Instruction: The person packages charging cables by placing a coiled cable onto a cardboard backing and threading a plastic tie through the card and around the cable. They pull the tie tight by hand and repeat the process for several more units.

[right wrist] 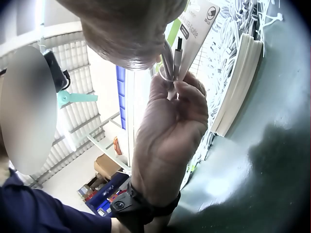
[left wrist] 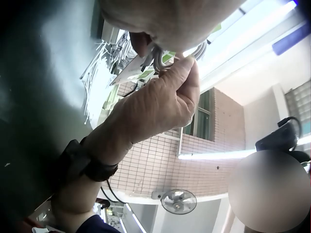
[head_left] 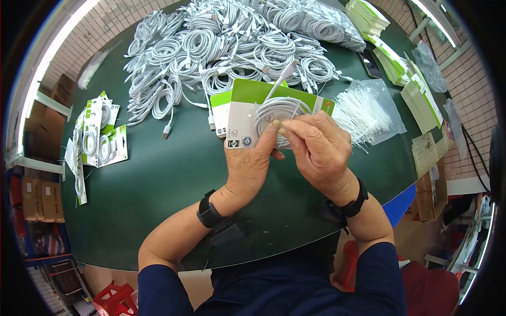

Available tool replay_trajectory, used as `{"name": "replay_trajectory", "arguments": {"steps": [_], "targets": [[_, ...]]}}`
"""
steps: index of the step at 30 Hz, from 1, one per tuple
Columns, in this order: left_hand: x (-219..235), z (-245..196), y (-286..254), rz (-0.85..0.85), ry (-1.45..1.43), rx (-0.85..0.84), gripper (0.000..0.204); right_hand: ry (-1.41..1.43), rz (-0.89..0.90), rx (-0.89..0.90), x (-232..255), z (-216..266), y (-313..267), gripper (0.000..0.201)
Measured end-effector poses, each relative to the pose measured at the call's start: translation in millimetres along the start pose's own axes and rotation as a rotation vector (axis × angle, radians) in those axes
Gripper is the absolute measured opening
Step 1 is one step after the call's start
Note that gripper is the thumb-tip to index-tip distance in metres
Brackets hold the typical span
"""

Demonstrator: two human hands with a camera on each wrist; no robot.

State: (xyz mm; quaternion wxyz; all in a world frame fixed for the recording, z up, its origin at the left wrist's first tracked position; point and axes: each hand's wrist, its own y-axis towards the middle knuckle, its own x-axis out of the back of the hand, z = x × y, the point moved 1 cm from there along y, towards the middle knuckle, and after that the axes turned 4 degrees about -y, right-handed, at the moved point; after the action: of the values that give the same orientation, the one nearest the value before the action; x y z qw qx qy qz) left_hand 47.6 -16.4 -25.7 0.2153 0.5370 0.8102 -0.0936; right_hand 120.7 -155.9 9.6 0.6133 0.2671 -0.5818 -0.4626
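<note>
My left hand (head_left: 246, 167) grips a green-and-white packaging card (head_left: 243, 113) from below, its thumb pressing a coiled white USB cable (head_left: 258, 118) against the front. One cable plug (head_left: 289, 71) sticks up past the card's top edge. My right hand (head_left: 322, 150) is at the coil's lower right, thumb and forefinger pinching a thin white cable tie (head_left: 296, 109). Both sets of fingertips nearly meet over the coil. In the right wrist view a dark-tipped cable end (right wrist: 178, 51) stands beside the card (right wrist: 200, 24). The tie's path behind the card is hidden.
A large heap of coiled white cables (head_left: 197, 47) covers the far side. More cards (head_left: 220, 110) lie behind the held one. Loose white cable ties (head_left: 363, 113) lie on a plastic bag at right, near stacked cards (head_left: 421, 100). Carded cables (head_left: 89, 139) lie at left on the green table (head_left: 158, 195).
</note>
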Motion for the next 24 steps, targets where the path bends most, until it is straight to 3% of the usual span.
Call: {"name": "replay_trajectory", "arguments": {"steps": [6, 11, 24], "targets": [[-1, 2, 4, -0.061, -0.031, -0.014, 0.022, -0.157, 0.051, 0.103, -3, 1, 2, 0.041], [2, 4, 4, -0.045, -0.03, 0.003, 0.023, -0.088, 0.115, 0.114, 3, 0, 2, 0.044], [-5, -11, 0, -0.031, -0.094, -0.098, 0.028, -0.001, 0.073, 0.235, 15, 9, 3, 0.042]]}}
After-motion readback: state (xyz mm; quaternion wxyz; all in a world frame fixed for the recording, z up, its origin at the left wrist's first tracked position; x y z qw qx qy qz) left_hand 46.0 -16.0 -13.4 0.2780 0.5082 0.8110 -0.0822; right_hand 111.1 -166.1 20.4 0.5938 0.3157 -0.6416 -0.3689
